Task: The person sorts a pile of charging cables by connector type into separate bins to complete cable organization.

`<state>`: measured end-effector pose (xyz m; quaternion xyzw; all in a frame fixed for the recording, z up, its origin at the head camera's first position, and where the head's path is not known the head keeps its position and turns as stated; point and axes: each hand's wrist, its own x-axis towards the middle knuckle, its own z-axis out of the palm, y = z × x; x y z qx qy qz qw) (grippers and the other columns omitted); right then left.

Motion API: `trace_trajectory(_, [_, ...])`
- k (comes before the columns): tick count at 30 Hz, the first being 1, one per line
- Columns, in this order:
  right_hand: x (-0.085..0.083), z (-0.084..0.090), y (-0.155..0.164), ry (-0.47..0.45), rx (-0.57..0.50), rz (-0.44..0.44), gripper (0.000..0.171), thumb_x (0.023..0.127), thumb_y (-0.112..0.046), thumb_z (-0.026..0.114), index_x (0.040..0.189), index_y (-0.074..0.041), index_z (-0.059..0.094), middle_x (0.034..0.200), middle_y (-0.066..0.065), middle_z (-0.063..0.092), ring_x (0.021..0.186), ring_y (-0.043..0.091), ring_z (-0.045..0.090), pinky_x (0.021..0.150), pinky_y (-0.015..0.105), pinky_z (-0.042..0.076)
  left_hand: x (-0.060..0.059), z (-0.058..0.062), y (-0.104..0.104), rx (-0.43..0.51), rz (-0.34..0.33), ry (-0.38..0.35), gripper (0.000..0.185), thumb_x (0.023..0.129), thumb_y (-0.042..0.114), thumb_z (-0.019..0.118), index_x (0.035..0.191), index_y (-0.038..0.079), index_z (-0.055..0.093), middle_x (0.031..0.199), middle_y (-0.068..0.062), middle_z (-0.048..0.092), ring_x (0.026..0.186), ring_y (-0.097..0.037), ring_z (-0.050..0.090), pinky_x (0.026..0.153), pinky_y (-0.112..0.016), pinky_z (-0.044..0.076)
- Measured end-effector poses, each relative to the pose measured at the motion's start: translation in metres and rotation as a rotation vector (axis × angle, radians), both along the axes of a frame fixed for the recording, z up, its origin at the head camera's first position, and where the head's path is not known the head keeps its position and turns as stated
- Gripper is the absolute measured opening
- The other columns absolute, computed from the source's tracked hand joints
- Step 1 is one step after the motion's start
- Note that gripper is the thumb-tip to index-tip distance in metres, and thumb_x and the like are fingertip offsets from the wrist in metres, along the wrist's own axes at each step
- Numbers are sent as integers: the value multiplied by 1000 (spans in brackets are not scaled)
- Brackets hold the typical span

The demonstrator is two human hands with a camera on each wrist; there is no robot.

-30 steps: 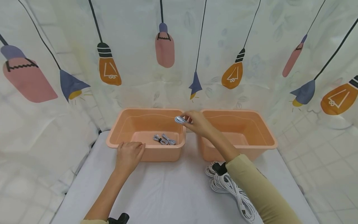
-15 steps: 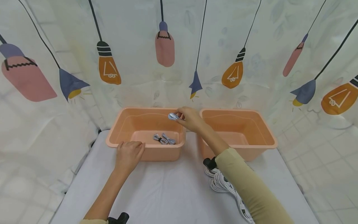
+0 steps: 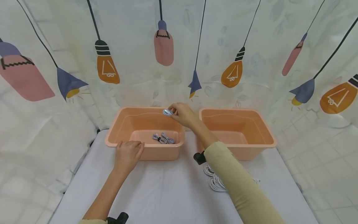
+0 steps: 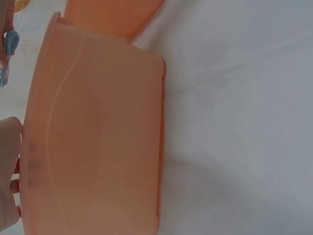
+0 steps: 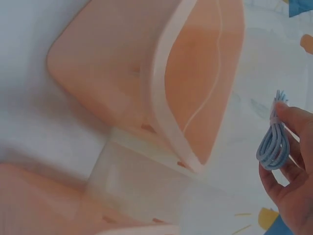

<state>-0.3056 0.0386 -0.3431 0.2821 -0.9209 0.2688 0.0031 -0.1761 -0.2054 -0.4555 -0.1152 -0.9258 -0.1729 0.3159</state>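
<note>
My right hand (image 3: 183, 115) pinches a small coiled cable (image 3: 167, 112) above the far right part of the left peach plastic bin (image 3: 160, 154). In the right wrist view that pale blue coil (image 5: 274, 149) is bound near one end, between thumb and fingers. Two small bundled cables (image 3: 163, 138) lie on the left bin's floor, one with a black tie. My left hand (image 3: 129, 155) grips the front rim of the same bin, its fingers over the edge; in the left wrist view the hand (image 4: 9, 171) is partly cut off.
A second peach bin (image 3: 240, 151) stands to the right, with a narrow gap between the two. In front of it, a large white cable bundle (image 3: 216, 183) lies on the white tablecloth (image 3: 167, 193), partly hidden by my right sleeve. A patterned curtain (image 3: 134, 62) hangs behind.
My right hand has moved left and slightly upward with the coiled cable, further over the left bin. My sleeve now covers more of the white bundle. The left hand keeps its place.
</note>
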Motion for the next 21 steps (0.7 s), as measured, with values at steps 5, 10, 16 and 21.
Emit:
trace_trajectory(5, [-3,1,-8,-28,9,-23,31,101,-13,73,130,-3,70,111,12,70,95,22,64,83,30,54,0,-1,0,4,0,1,13,91,10,76,89,-2,79,87,-16,79,82,-42,75,91,-73,51])
trace_trajectory(10, [-4,4,-12,-27,5,-34,32,102,-14,72,131,-3,69,112,12,68,95,23,63,82,30,54,0,-1,0,7,-1,13,12,91,10,77,89,-2,79,86,-16,79,81,-42,75,90,-73,51])
trace_trajectory(16, [-6,3,-13,8,-30,-49,39,102,-13,71,139,-4,65,122,16,69,101,26,67,87,35,56,0,0,0,-1,-2,25,12,90,10,76,89,-2,79,86,-16,79,80,-42,75,90,-73,51])
trace_trajectory(21, [-7,0,-11,27,-59,-50,46,100,-16,75,143,-6,63,125,18,68,102,28,68,88,37,57,2,1,0,4,3,-6,13,92,11,75,91,-2,78,89,-17,79,84,-42,74,92,-73,50])
